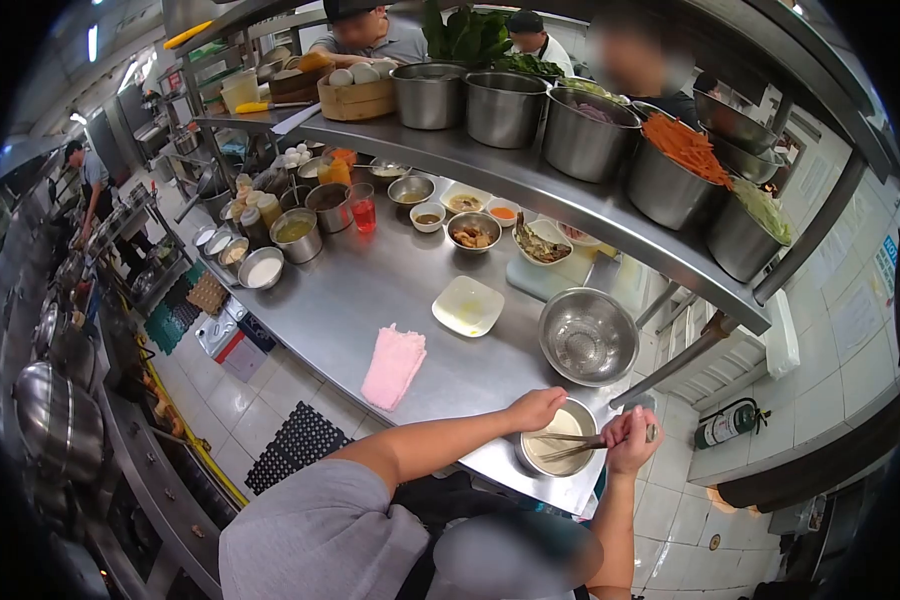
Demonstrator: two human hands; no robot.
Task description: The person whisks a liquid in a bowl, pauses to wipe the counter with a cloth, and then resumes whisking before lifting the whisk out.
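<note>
A steel bowl (523,462) of pale, creamy batter stands at the near right corner of the steel table. My left hand (537,410) is closed on the bowl's far left rim. In my right hand (631,438), at the bowl's right side, is the handle of a whisk (570,450); its wires reach into the batter (562,428). Just beyond the bowl sits a perforated steel colander (588,337). A pink cloth (394,368) lies to the left, and a white square dish (468,306) with yellow residue is farther back.
Several small bowls, sauce bottles (269,208) and a red cup (361,212) stand at the back left. Overhead, a steel shelf (370,136) holds large pots of vegetables. People (382,38) are behind it. A stove line runs along the left.
</note>
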